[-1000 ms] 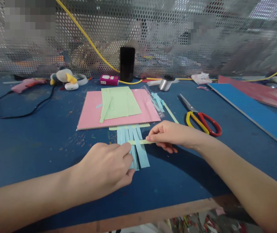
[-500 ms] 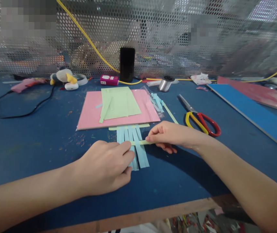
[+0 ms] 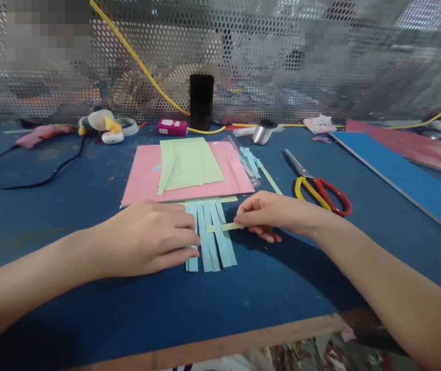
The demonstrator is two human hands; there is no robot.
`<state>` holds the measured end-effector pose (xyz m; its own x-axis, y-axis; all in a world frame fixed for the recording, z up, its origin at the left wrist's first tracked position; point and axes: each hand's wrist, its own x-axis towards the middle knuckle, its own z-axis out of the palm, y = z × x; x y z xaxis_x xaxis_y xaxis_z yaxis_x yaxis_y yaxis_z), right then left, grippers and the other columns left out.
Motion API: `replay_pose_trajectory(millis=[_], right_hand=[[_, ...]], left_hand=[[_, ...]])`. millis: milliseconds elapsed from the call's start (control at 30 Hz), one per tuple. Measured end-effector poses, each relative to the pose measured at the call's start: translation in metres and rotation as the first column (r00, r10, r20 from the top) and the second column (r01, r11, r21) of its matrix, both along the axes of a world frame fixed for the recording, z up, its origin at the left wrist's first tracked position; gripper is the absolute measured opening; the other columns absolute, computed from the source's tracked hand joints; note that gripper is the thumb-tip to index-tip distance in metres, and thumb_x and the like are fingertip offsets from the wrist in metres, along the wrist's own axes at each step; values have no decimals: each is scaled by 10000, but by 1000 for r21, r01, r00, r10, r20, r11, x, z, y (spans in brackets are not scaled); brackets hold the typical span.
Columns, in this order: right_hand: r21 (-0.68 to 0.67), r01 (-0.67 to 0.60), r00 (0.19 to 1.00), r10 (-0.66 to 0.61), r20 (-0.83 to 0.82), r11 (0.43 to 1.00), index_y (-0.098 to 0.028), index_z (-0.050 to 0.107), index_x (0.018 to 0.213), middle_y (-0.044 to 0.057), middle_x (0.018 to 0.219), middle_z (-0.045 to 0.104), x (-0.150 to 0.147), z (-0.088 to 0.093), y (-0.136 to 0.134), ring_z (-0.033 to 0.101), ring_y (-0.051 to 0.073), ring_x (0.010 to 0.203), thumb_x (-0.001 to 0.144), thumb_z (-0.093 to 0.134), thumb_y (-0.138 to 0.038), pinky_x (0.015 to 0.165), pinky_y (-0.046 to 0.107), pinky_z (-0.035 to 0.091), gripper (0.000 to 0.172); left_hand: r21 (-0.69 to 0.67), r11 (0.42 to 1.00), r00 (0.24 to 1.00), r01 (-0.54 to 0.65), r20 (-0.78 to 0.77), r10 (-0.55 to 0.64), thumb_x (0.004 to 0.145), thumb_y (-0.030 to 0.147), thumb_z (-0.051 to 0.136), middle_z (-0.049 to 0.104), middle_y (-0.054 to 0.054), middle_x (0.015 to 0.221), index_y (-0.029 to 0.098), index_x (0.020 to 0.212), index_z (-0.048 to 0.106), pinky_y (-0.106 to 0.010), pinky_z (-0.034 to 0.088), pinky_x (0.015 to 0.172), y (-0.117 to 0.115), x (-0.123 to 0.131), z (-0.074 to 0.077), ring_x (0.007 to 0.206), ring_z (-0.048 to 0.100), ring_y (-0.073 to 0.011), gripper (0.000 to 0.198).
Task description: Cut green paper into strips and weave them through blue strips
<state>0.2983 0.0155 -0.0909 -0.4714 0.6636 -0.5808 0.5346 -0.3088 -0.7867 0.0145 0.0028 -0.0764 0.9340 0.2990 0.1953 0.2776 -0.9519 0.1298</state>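
Note:
Several light blue paper strips (image 3: 209, 247) hang side by side toward the front from a pale green strip (image 3: 228, 199) at the pink pad's edge. A second green strip (image 3: 230, 226) crosses some of them, passing under at least one. My right hand (image 3: 262, 215) pinches its right end between thumb and forefinger. Over the leftmost blue strips lies my left hand (image 3: 158, 237), palm down, its fingers slightly bent and apart; nothing shows in it.
Behind the strips lies a pink pad (image 3: 139, 178) with green paper (image 3: 195, 165) on it. Scissors (image 3: 321, 190) rest at the right, near a blue board (image 3: 406, 180). A black phone (image 3: 201, 102) stands upright near a wire spool (image 3: 263, 132).
My left hand has moved left and a little back, off the green strip's left end, which now shows among the blue strips. My right hand has barely moved.

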Motion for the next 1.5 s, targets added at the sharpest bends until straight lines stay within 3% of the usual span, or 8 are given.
replay_pose_trajectory(millis=[133,300,533,1133,1267,1367,1433,1500], right_hand=[[-3,11,1000,-11,9,1000,-171,564,652,-49,491,528,0,-1,1,523,85,382,815,683,-378,314,163,387,289],[-8,7,1000,-7,-3,1000,-165,580,667,-45,495,547,-2,2,0,538,85,393,793,718,-404,323,157,395,303],[-6,5,1000,-5,10,1000,-165,576,688,-37,513,561,-3,3,-1,557,89,407,783,729,-489,325,153,397,370],[-18,30,998,-29,64,999,-171,559,705,-45,504,552,-12,6,-1,544,88,400,745,769,-506,322,158,387,397],[-9,23,999,-23,47,1000,-174,547,699,-43,511,547,-12,5,-1,541,87,398,762,754,-505,322,152,388,395],[-7,7,999,-7,36,1000,-176,544,695,-41,513,549,-11,3,0,544,89,397,765,749,-502,322,151,391,392],[-4,-4,999,4,32,1000,-176,543,692,-43,510,550,-11,1,0,540,88,393,769,743,-493,319,149,389,383],[4,-11,999,11,36,1000,-177,540,687,-44,503,547,-11,1,0,536,87,388,774,735,-486,313,148,385,376]], left_hand=[[-19,1000,999,14,-47,-15,1005,289,450,663,-57,978,216,1057,676,-271,458,685,6,-4,-4,836,625,-167,244],[-48,999,1000,18,23,-17,945,351,548,669,-66,902,187,1016,672,-283,483,695,15,-10,-11,806,633,-180,218],[-27,998,991,48,129,-44,928,226,527,679,-32,751,206,980,706,-242,450,589,30,-27,-25,648,615,-130,187],[37,993,986,111,118,-115,940,214,493,649,-17,726,185,1076,678,-262,392,521,27,-29,-35,605,585,-134,232],[55,994,992,95,83,-99,974,258,459,644,-29,779,195,1072,660,-271,391,547,19,-24,-30,652,586,-139,232],[68,996,997,57,41,-60,979,419,481,614,-22,769,198,970,643,-279,370,537,3,-15,-24,673,574,-147,275],[94,996,1000,7,-5,-6,951,526,498,583,-15,739,187,862,610,-293,330,490,-11,-7,-21,639,552,-154,368],[120,990,995,-77,-49,83,955,479,505,585,-16,769,182,823,580,-304,300,460,-24,2,-21,613,543,-154,333]])
